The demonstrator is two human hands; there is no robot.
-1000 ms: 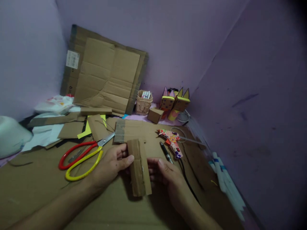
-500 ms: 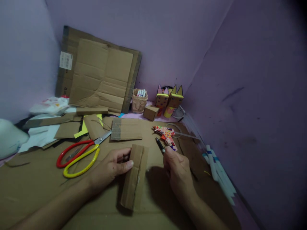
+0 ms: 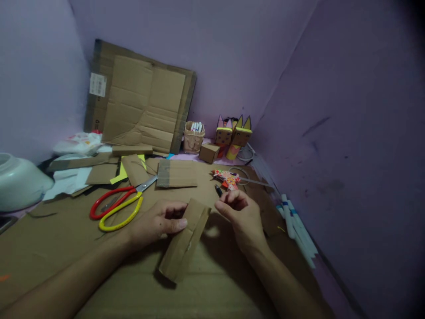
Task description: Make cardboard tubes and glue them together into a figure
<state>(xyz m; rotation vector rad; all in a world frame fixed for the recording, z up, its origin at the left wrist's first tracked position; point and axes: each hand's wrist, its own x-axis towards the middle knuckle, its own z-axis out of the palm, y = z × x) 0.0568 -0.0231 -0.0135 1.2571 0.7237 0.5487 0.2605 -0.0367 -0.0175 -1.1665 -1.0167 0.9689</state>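
My left hand [image 3: 166, 223] grips a folded strip of brown cardboard [image 3: 186, 241] by its upper left edge, thumb on top and fingers beneath. The strip is tilted, its lower end toward me. To its right, my right hand [image 3: 241, 217] hovers with fingers curled but apart, and nothing shows between them. Just behind its fingertips lies a black pen [image 3: 218, 190], partly hidden by the hand. Beyond that is a colourful patterned tool shaped like a glue gun [image 3: 227, 178]. Scissors [image 3: 128, 201] with red and yellow handles lie left of my left hand.
A flat cardboard piece [image 3: 177, 173] lies ahead, and cardboard and paper scraps [image 3: 102, 173] are at left. Farther back stand a basket of markers [image 3: 193, 139], a small box [image 3: 209, 153] and cardboard animal figures [image 3: 242, 135]. White markers [image 3: 297, 230] line the right wall.
My right hand has come away from the pen, its fist loosening into parted fingers. The cardboard strip has tilted, its top swinging right. The view has shifted slightly.
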